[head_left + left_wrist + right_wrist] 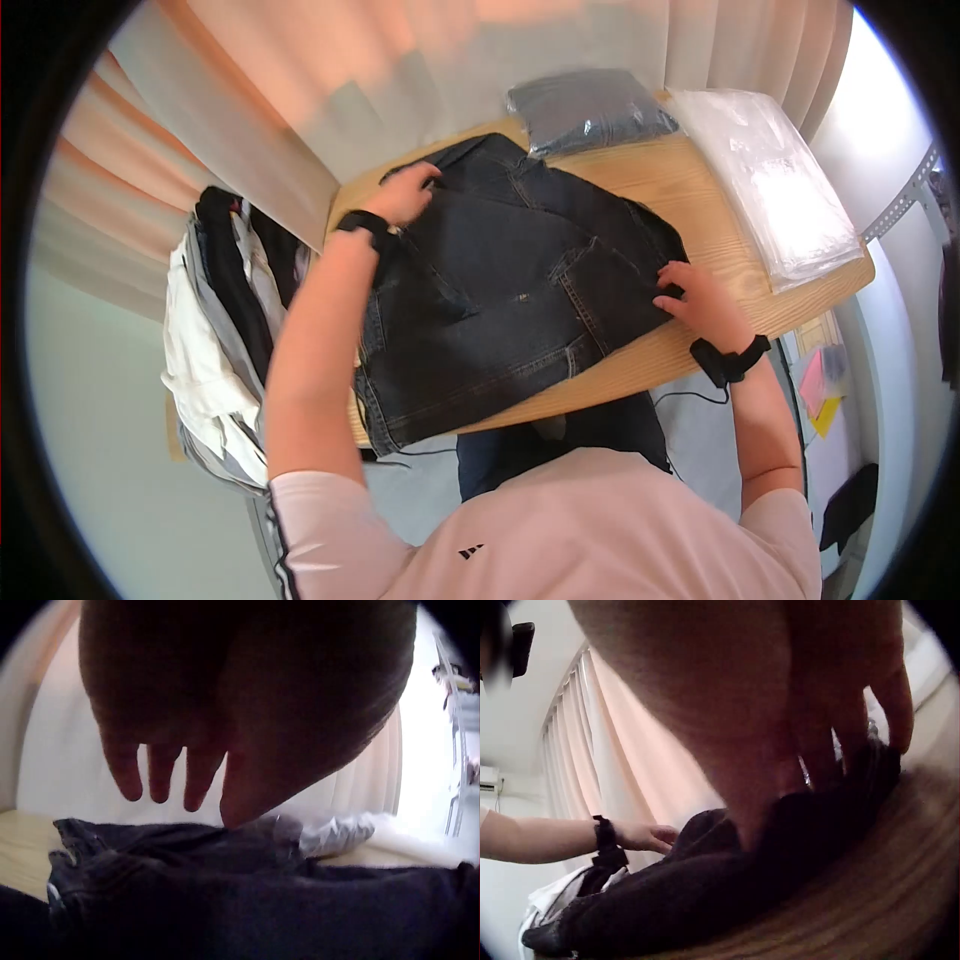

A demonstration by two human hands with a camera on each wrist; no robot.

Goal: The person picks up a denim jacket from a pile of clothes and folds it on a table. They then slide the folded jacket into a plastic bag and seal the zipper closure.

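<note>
Dark denim jeans, heavy and stiff-seamed, folded flat across wooden table. Left hand on far waistband edge, fingers extended, thumb touching cloth. Right hand pressing near fold, fingers bent onto the fabric edge, likely pinning it. Beyond: bagged dark garment, clear plastic bags.

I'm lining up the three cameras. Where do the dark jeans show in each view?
Head: dark jeans spread mid-frame on the wooden table.
Left wrist: along the bottom, under the fingers.
Right wrist: lower centre, on the table.
Shared landmark: the pale curtain.
</note>
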